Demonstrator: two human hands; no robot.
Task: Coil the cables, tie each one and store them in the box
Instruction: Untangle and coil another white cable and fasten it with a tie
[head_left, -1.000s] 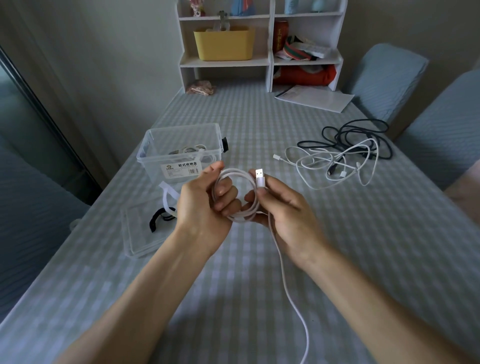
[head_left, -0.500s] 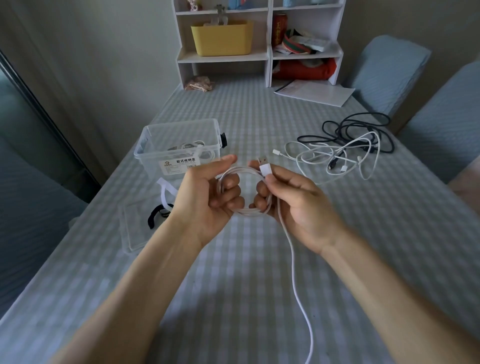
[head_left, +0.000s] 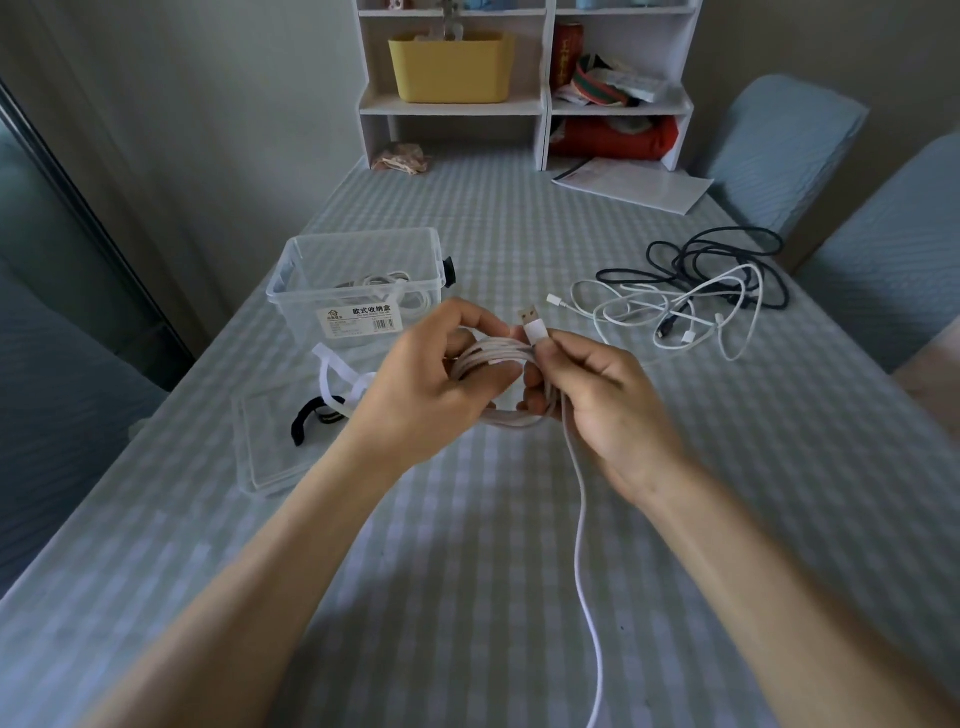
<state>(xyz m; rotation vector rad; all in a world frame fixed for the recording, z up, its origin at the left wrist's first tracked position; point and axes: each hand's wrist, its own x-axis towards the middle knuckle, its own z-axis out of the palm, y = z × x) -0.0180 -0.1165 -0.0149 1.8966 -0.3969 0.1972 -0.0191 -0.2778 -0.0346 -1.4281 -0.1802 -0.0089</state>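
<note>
We look down on a long surface (head_left: 519, 545) covered in a pale blue-and-white checked cloth, its far end meeting a grey wall. Two blue-covered chairs (head_left: 779, 150) flank its right side. A white shelf unit (head_left: 545, 104) stands at the far end, holding a yellow bin (head_left: 451, 67), a red bag (head_left: 613, 137) and loose clutter; a white sheet of paper (head_left: 636, 184) lies in front of it.

On the left of the surface sits the clear plastic box (head_left: 358, 291), lidless, with a coiled white cable already inside. Its clear lid (head_left: 270, 447) lies flat just in front, beside white and black ties (head_left: 332, 395). On the right lies a tangle of black and white cables (head_left: 691, 296), well apart from the box.

Above the middle of the surface, our left hand (head_left: 431, 395) grips the white cable coil (head_left: 498, 364), fingers curled through its loops. Our right hand (head_left: 597, 400) pinches the coil beside its USB plug (head_left: 532, 325), which points upward. The uncoiled tail trails down toward the near edge.
</note>
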